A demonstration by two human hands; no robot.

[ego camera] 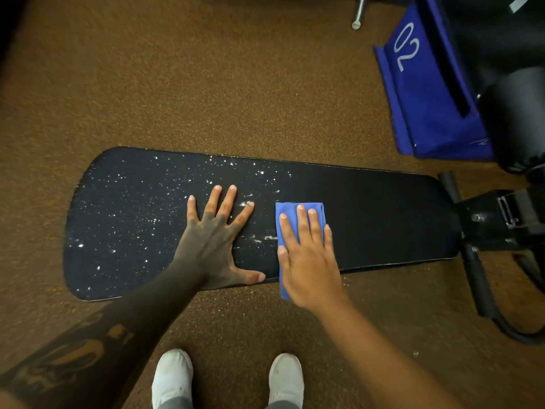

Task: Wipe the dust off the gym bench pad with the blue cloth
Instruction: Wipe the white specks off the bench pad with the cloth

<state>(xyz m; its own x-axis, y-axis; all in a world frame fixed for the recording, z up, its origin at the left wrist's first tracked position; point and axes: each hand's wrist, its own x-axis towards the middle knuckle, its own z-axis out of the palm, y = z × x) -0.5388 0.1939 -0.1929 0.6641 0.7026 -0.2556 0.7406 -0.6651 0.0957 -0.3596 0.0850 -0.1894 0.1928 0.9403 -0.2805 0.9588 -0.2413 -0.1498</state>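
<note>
The long black gym bench pad [368,219] lies across the middle of the frame, with white dust specks [132,219] all over its left half and a clean right half. The right hand [306,255] lies flat and open, pressing the folded blue cloth [290,209] down near the middle of the bench. The left hand [215,240] rests open with fingers spread on the dusty part, just beside the cloth.

The only readable marking is the white number "02", printed in large outlined digits and seen tilted, on the sloping face of the blue fabric bag [418,84] standing on the floor at upper right.
</note>
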